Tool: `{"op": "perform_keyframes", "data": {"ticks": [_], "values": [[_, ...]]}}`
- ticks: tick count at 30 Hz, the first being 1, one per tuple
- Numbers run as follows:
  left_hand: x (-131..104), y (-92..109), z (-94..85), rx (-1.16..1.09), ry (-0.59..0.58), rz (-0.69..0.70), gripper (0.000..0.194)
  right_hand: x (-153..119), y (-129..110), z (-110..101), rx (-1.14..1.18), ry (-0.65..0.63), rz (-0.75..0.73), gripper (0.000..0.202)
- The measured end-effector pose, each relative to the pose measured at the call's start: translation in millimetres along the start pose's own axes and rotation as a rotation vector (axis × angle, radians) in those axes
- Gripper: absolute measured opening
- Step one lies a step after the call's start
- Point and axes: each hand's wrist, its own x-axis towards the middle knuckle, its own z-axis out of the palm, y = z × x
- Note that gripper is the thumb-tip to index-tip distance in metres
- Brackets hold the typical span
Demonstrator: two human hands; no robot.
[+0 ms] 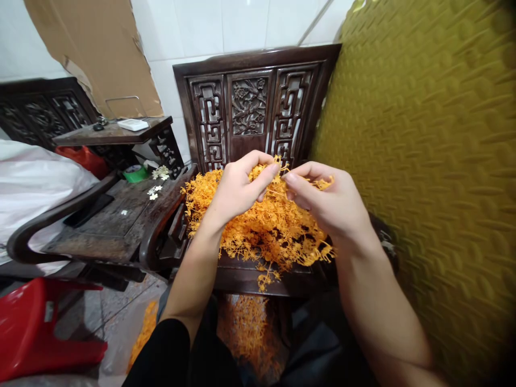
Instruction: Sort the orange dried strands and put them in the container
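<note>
A heap of orange plastic flower sprigs [266,231] lies on the seat of a dark carved wooden chair [250,102] in front of me. My left hand [237,188] and my right hand [330,201] are raised just above the heap, fingertips nearly meeting. Between them they pinch a thin orange sprig [278,189]. More orange sprigs [250,328] lie in a bag on the floor under the chair's front edge, between my knees.
A dark wooden side table [113,226] at left carries small white flowers [158,181] and a green tape roll [135,173]. A red plastic stool [36,328] stands at lower left. An olive-yellow quilted cushion [427,161] fills the right side. Cardboard [97,48] leans on the tiled wall.
</note>
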Motion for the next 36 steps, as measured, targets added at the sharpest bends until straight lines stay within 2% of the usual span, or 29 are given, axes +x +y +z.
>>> {"op": "perform_keyframes", "data": {"ticks": [5,8,10,13,16,20,23,31,36], "values": [[-0.4,-0.5,7.0,-0.126,0.010,-0.042,0.014,3.7,6.5,5.2,-0.230,0.086,-0.129,0.033],[1.5,-3.4,8.2,-0.190,-0.029,0.001,0.031,3.9,6.5,7.6,-0.284,0.064,-0.101,0.037],[2.7,-5.6,8.2,-0.203,-0.079,0.043,0.031,2.9,5.4,9.2,-0.277,0.051,-0.033,0.039],[2.9,-7.5,8.2,-0.160,-0.097,0.086,0.022,0.5,3.2,10.9,-0.243,0.057,0.049,0.040],[1.9,-7.0,7.8,-0.124,-0.087,0.106,0.017,-1.5,1.7,11.3,-0.169,0.056,0.028,0.037],[1.5,-5.5,5.6,-0.178,-0.089,0.075,0.013,-2.2,1.5,10.9,-0.032,0.010,0.050,0.034],[1.9,-4.8,3.8,-0.183,-0.042,0.056,0.010,-1.8,0.7,11.6,0.046,-0.004,0.071,0.033],[2.2,-7.0,7.6,-0.248,0.021,0.000,0.026,-4.5,-7.8,14.1,0.211,-0.056,0.134,0.034],[4.6,-7.1,7.9,-0.382,-0.015,0.029,0.032,-6.4,-5.3,13.8,0.233,-0.004,0.128,0.037]]}}
